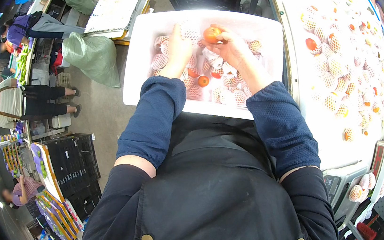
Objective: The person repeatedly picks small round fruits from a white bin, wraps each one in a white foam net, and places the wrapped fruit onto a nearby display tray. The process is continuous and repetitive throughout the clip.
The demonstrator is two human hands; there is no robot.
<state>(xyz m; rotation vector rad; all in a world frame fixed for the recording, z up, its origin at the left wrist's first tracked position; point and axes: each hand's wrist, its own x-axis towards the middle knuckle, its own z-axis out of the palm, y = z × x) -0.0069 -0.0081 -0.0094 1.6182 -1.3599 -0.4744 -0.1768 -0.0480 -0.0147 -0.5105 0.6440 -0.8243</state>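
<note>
In front of me stands a white foam box (199, 107) holding many round orange-red fruits, most in foam net sleeves. My right hand (234, 48) holds one bare, tomato-like fruit (211, 35) between thumb and fingers above the box. To its left, my left hand (180, 49) grips a white foam net sleeve (190, 32); glare washes out its edges, and most of the left fingers are hidden. Another unwrapped fruit (203, 81) lies among the sleeved ones below my hands.
A brightly lit table (321, 142) on the right carries many sleeved fruits. Near its corner stands a digital scale (333, 186). On the left are a green plastic sack (92, 57), stacked black crates (75, 163) and several people. A black crate (205, 0) stands beyond the box.
</note>
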